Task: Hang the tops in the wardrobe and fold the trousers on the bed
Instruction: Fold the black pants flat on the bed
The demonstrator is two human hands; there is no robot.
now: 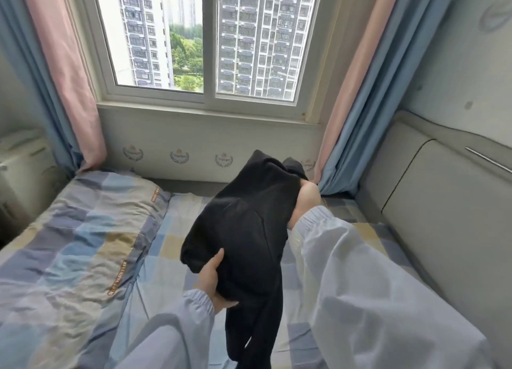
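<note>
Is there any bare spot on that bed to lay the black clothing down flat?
Yes. The checked sheet lies bare between the folded quilt and the grey headboard, from the window wall toward the person. The quilt crowds the left side. The black garment, held up by the left hand and right hand, hangs over that strip.

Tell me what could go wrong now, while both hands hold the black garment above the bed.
1. The black garment hangs bunched, its lower end loose, so a fold may turn out crooked.
2. The right hand is mostly hidden behind it; its hold may slip.
3. The left hand holds only one edge.
</note>
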